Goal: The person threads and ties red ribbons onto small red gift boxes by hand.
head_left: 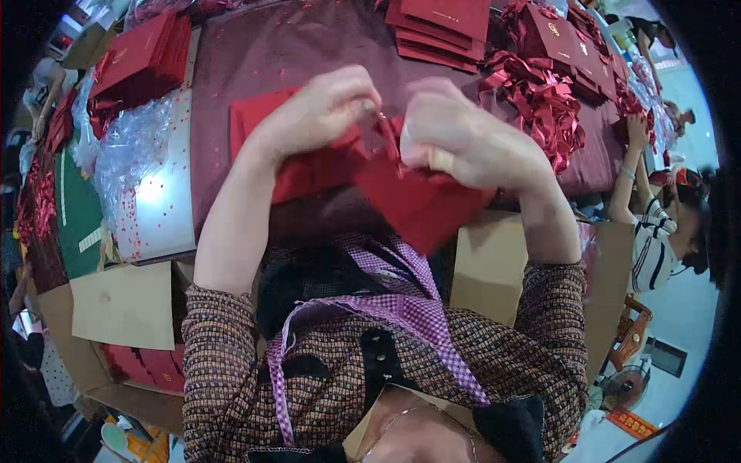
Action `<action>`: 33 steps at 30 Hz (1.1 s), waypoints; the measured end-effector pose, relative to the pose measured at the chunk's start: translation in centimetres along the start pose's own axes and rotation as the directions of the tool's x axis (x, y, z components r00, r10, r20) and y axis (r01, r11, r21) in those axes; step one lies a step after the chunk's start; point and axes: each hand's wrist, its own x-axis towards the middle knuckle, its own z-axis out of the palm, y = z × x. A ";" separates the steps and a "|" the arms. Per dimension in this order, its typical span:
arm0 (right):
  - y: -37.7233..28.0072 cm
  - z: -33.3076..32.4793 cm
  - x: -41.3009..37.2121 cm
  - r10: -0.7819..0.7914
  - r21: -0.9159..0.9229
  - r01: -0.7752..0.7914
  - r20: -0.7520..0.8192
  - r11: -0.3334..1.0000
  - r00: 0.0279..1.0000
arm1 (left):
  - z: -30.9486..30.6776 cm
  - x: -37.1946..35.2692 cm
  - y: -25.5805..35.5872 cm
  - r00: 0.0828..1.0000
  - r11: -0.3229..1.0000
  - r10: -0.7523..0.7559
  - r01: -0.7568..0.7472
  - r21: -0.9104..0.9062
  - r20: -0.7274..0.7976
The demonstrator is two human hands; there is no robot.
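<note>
My left hand [332,108] is closed in a pinch, with a dark red ribbon [382,135] running from its fingers. Opposite it, my right hand [448,131] is curled shut at the ribbon's other side, blurred by motion. Below both hands a red bag [428,204] hangs tilted over the table edge, its outline smeared. Another flat red piece [316,174] lies under my left hand and forearm on the dark red tablecloth [231,58].
Stacked red bags [143,62] stand at the left, others [440,27] at the back. Loose ribbons [540,116] pile at the right. Open cardboard boxes [123,305] flank my body. A co-worker [656,239] in stripes reaches in from the right.
</note>
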 end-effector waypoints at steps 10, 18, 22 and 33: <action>1.9 -1.4 -1.6 0.387 0.399 -0.309 -0.131 0.863 0.913 | -0.8 0.1 -0.9 0.817 0.766 -0.520 0.317 -0.560 -0.249; 4.6 0.9 -0.3 0.337 0.602 -0.147 -0.216 0.785 0.916 | -0.8 -0.3 0.5 0.932 0.683 -0.317 0.094 -0.725 -0.177; 4.6 2.2 1.3 0.377 0.756 -0.076 -0.234 0.650 0.896 | 0.6 -0.4 1.8 0.903 0.678 -0.407 0.199 -0.707 -0.136; 10.1 -0.2 -5.9 0.292 -0.021 -0.355 -0.526 0.934 0.798 | -2.0 -0.8 -1.1 0.746 0.676 -0.586 0.234 -0.698 -0.317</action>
